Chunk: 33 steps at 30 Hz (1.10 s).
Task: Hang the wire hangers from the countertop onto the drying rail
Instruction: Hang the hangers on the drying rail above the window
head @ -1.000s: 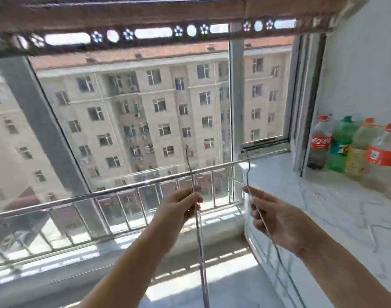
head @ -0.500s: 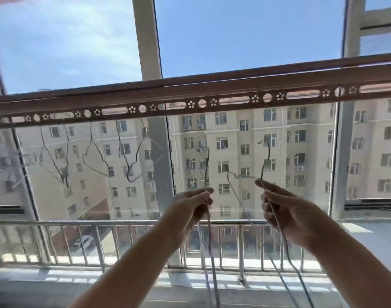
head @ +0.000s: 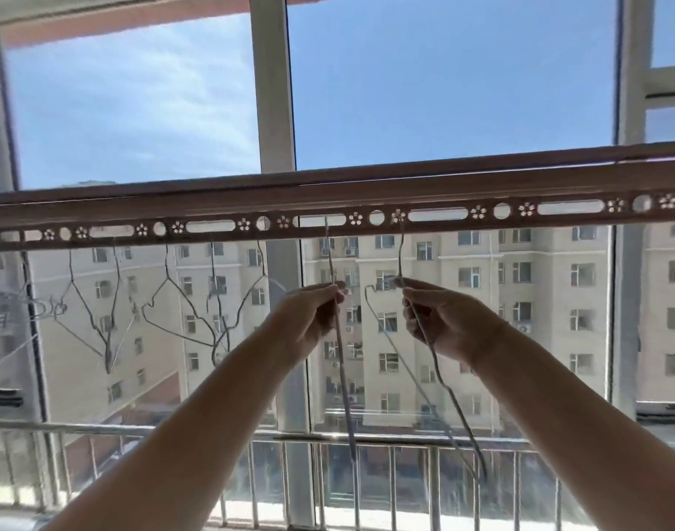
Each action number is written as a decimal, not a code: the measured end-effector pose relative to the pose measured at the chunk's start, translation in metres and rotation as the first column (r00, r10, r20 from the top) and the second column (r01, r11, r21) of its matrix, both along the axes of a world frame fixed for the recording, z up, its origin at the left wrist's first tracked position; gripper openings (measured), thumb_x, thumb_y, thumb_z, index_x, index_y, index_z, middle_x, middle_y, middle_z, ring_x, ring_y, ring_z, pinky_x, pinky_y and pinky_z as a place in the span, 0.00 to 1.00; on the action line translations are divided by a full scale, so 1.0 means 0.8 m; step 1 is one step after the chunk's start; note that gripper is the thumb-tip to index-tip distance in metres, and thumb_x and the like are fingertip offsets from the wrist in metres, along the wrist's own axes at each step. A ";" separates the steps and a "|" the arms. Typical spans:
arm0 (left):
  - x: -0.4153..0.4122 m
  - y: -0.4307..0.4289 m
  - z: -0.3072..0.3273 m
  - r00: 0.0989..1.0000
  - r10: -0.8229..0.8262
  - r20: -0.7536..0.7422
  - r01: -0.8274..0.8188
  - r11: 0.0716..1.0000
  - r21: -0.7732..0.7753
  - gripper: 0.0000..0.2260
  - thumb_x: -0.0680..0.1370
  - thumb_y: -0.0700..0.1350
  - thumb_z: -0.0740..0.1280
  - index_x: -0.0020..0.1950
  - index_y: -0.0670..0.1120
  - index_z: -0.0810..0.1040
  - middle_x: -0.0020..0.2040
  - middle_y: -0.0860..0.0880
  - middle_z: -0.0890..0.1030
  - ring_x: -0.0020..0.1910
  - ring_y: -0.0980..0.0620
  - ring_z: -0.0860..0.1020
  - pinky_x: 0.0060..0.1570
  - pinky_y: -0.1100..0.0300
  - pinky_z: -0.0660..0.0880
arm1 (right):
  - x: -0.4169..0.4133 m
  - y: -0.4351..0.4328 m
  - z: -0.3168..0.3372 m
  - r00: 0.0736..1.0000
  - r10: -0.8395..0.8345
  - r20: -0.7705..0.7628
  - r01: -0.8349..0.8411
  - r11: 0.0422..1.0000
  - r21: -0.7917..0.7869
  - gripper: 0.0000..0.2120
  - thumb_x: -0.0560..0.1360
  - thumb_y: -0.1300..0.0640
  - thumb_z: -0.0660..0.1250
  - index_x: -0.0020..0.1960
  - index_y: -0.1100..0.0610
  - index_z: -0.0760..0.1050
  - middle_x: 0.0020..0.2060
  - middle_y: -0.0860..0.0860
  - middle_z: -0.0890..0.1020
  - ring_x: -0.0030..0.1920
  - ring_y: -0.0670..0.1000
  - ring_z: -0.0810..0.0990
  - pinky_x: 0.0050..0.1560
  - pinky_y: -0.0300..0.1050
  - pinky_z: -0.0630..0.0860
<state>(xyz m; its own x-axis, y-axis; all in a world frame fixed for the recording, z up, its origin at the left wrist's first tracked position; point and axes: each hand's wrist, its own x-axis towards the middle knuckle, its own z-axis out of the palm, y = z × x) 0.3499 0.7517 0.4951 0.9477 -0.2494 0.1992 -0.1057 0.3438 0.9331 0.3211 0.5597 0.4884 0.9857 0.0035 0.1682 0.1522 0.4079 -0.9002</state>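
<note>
My hands were raised side by side below the drying rail (head: pixel 328 203), near each other but not touching. My left hand (head: pixel 313 316) pinched the neck of the left hanger (head: pixel 343 377), fingers curled round the wire; its hook reached up to a long slot in the rail's perforated strip, and its body hung straight down past my wrist. My right hand (head: pixel 443 320) gripped the right hanger (head: pixel 439 371) the same way, with its hook up at a flower-shaped hole just right of the first. I could not tell whether either hook had caught. Further left, other hangers (head: pixel 167 266) dangled from the rail, well apart from my hands.
</note>
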 end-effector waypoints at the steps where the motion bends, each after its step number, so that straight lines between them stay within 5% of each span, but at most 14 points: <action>1: 0.013 -0.001 0.003 1.000 0.006 0.001 -0.006 1.000 -0.009 0.10 0.79 0.35 0.61 0.56 0.34 0.77 0.38 0.45 0.77 0.35 0.54 0.72 0.31 0.66 0.71 | 0.013 -0.001 0.005 1.000 0.003 0.007 -0.003 1.000 -0.005 0.11 0.74 0.67 0.62 0.55 0.61 0.77 0.33 0.52 0.74 0.32 0.47 0.69 0.25 0.35 0.71; 9: 0.099 -0.015 0.017 0.999 0.028 0.022 -0.027 0.998 -0.057 0.09 0.78 0.35 0.62 0.55 0.36 0.79 0.36 0.46 0.78 0.35 0.54 0.73 0.29 0.68 0.73 | 0.093 -0.005 0.031 0.999 0.019 0.036 -0.018 0.999 -0.046 0.12 0.76 0.67 0.60 0.57 0.64 0.75 0.32 0.52 0.71 0.31 0.47 0.67 0.24 0.34 0.69; 27: 0.152 -0.004 -0.024 0.999 0.028 0.018 -0.027 0.998 -0.050 0.09 0.79 0.39 0.61 0.53 0.36 0.78 0.35 0.46 0.78 0.33 0.55 0.73 0.30 0.66 0.73 | 0.148 -0.018 0.000 1.000 -0.001 -0.025 0.000 1.000 -0.026 0.05 0.76 0.62 0.62 0.44 0.61 0.75 0.32 0.52 0.70 0.32 0.47 0.67 0.24 0.34 0.72; 33: 0.132 0.019 -0.062 0.991 0.093 0.095 -0.100 0.993 0.067 0.07 0.79 0.41 0.63 0.50 0.43 0.80 0.38 0.48 0.77 0.36 0.54 0.73 0.36 0.63 0.71 | 0.127 -0.026 -0.032 0.992 -0.096 -0.086 0.092 0.995 -0.043 0.04 0.75 0.60 0.64 0.42 0.58 0.76 0.33 0.51 0.73 0.32 0.46 0.70 0.34 0.38 0.67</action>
<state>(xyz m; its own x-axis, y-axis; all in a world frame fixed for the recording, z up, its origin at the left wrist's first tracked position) 0.4554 0.7668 0.4458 0.9467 -0.1742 0.2711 -0.2211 0.2609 0.9397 0.4230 0.5389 0.4628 0.9929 -0.0852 0.0826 0.1080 0.3599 -0.9267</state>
